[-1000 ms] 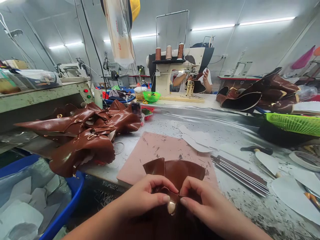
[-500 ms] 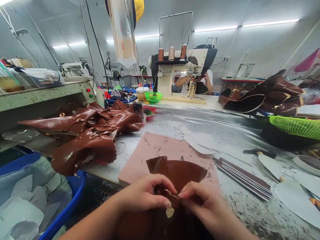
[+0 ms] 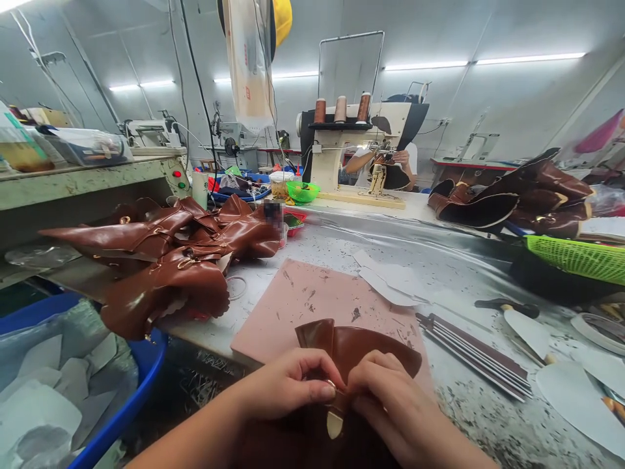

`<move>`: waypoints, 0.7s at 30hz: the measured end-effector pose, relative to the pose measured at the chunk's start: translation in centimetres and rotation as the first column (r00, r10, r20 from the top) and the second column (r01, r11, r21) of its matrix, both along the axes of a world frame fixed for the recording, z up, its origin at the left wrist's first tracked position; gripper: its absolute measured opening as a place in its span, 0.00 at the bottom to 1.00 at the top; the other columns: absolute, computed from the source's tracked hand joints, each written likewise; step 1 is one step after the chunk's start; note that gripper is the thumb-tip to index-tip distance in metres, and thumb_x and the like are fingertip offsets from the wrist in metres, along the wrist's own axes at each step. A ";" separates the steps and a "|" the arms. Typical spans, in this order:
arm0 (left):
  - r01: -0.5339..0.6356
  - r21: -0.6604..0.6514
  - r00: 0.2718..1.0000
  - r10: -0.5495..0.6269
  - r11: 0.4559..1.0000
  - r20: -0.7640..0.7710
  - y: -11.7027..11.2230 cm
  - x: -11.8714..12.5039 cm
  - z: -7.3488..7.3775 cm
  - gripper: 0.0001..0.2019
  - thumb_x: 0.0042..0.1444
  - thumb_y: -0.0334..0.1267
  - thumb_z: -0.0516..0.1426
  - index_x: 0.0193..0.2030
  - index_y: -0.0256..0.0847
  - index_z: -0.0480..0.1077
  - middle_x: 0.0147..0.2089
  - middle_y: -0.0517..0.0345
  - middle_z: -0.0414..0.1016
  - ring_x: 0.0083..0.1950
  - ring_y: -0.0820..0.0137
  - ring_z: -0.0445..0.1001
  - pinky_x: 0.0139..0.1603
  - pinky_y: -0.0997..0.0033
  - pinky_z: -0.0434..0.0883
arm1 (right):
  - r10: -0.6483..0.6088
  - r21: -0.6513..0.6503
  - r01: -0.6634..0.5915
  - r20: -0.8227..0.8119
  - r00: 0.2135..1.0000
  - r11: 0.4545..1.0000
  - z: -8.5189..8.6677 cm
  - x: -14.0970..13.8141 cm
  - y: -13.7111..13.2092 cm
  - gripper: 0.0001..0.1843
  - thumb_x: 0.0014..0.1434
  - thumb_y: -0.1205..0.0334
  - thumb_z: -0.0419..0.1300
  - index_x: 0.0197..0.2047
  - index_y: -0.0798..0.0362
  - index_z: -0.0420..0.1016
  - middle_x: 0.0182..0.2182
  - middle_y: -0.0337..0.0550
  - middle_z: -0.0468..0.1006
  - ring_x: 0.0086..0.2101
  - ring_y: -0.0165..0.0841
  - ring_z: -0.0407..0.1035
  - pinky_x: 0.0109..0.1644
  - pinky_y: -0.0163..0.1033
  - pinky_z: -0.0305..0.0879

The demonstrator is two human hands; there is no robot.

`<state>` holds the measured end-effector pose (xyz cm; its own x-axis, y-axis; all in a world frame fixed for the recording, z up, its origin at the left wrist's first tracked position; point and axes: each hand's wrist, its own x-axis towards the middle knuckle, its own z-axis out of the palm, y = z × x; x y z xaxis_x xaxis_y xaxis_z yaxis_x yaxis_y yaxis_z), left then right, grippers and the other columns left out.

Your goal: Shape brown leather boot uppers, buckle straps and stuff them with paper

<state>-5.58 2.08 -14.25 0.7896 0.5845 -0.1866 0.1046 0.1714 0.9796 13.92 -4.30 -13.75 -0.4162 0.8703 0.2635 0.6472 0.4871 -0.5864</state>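
Observation:
A brown leather boot upper (image 3: 375,346) lies in front of me, its flared edge over a pink board (image 3: 293,299). A narrow strap on it ends in a pale gold metal tip (image 3: 334,425), which hangs below my fingers. With thumb and forefinger, my left hand (image 3: 297,384) pinches the strap at a small gold buckle (image 3: 332,384), which is partly hidden. Close beside it, my right hand (image 3: 390,397) has its fingertips pressed together on the strap; the exact grip is covered by the fingers.
More brown leather uppers (image 3: 166,280) are heaped at left, others (image 3: 551,189) at right. A blue bin (image 3: 151,371) holds scraps. Dark strips (image 3: 473,355), a hammer (image 3: 508,306) and white pieces (image 3: 576,397) lie on the right. Behind the sewing machine (image 3: 325,156) sits another person (image 3: 410,159).
The upper's flared edge has shifted right and down. My right hand has curled in closer against the left. The metal tip now hangs straighter and lower.

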 end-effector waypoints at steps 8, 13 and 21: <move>-0.192 -0.162 0.975 0.207 0.968 0.078 -0.9 1.2 -0.4 0.17 0.37 0.46 0.67 0.26 0.36 0.69 0.27 0.60 0.70 0.31 0.72 0.67 0.35 0.73 0.62 | -0.085 -0.369 0.052 -0.073 0.994 0.928 0.6 0.1 0.4 0.05 0.53 0.67 0.59 0.33 0.49 0.67 0.31 0.36 0.73 0.34 0.33 0.68 0.37 0.37 0.64; -0.136 0.089 0.989 0.140 0.987 -0.041 -1.0 0.7 0.7 0.11 0.46 0.42 0.61 0.32 0.38 0.68 0.29 0.63 0.66 0.34 0.72 0.64 0.36 0.73 0.61 | -0.172 -0.399 0.107 -0.130 0.976 0.911 0.2 -0.1 0.3 0.02 0.53 0.66 0.58 0.31 0.49 0.67 0.31 0.37 0.73 0.35 0.35 0.67 0.38 0.38 0.63; -0.036 -0.022 0.999 0.037 0.999 0.033 -0.2 0.2 -0.6 0.14 0.47 0.42 0.62 0.35 0.39 0.63 0.31 0.64 0.65 0.33 0.74 0.64 0.37 0.72 0.62 | -0.133 -0.387 -0.008 -0.337 0.932 0.922 -0.7 -0.8 -0.1 0.04 0.58 0.67 0.49 0.36 0.50 0.62 0.30 0.38 0.72 0.30 0.31 0.67 0.35 0.36 0.65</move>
